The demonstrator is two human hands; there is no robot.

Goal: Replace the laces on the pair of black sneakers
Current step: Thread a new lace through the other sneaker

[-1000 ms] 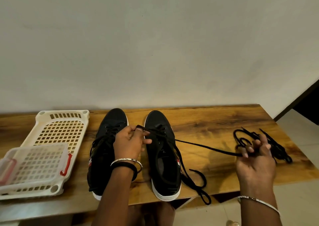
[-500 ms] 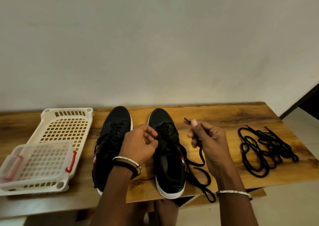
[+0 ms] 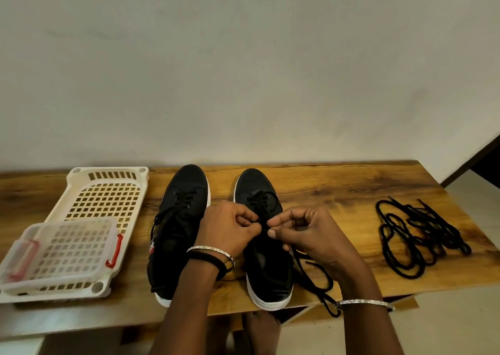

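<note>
Two black sneakers with white soles stand side by side on the wooden table, toes toward the wall. The left sneaker (image 3: 181, 219) is laced. Over the right sneaker (image 3: 266, 270) both hands meet at mid-lacing. My left hand (image 3: 228, 228) pinches the lace at the eyelets. My right hand (image 3: 305, 230) pinches the same black lace (image 3: 315, 279), whose loose length loops down past the table's front edge. A heap of loose black laces (image 3: 416, 235) lies on the right of the table.
A white perforated plastic tray (image 3: 108, 192) sits at the left, with a smaller clear basket with red clips (image 3: 62, 249) lying on it. The wooden table (image 3: 338, 189) backs onto a plain wall. Its right end borders a tiled floor.
My right hand came back from the lace heap on the right to the right sneaker and now pinches the lace next to my left hand. The taut lace has gone slack.
</note>
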